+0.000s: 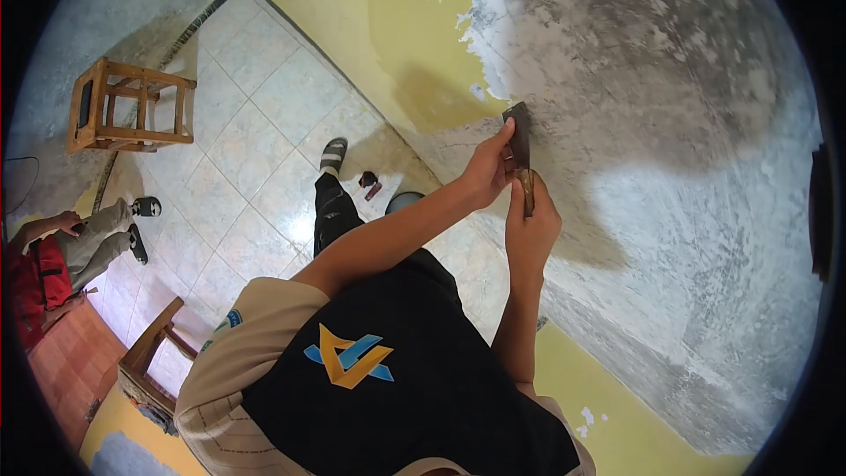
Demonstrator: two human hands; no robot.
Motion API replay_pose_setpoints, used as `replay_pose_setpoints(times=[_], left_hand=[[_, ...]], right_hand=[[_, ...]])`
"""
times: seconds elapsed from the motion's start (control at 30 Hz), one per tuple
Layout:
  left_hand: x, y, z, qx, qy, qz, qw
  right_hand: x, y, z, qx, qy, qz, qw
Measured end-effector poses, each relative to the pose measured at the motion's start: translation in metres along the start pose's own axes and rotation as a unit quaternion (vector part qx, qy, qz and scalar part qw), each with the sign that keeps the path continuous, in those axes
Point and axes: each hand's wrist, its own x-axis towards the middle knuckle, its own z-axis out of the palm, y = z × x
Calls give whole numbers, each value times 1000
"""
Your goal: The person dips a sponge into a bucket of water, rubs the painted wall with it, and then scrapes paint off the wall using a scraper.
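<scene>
A scraper with a wide dark blade and a wooden handle is held in front of the wall. My left hand is closed on the blade, with the thumb lying along its side. Wrapped round the handle is my right hand, just beside the left one. The blade's tip lies over the edge between yellow paint and bare grey plaster; whether it touches the wall cannot be made out.
A wooden stool stands at the upper left on the tiled floor. At the far left is another person with a red bag. Small dark items and a round grey object lie near my foot. A wooden chair is at lower left.
</scene>
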Motion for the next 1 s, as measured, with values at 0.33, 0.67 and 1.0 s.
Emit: replay_pose_setpoints(times=[0.33,0.67,1.0], left_hand=[[4,-12,1,-40,-82,86,992],[16,4,-3,-11,-40,105,994],[-7,-6,7,42,-10,42,998]], right_hand=[[-3,7,4,-11,43,-49,998],[-4,-17,8,-14,49,26,998],[-18,-3,-6,3,54,24,998]])
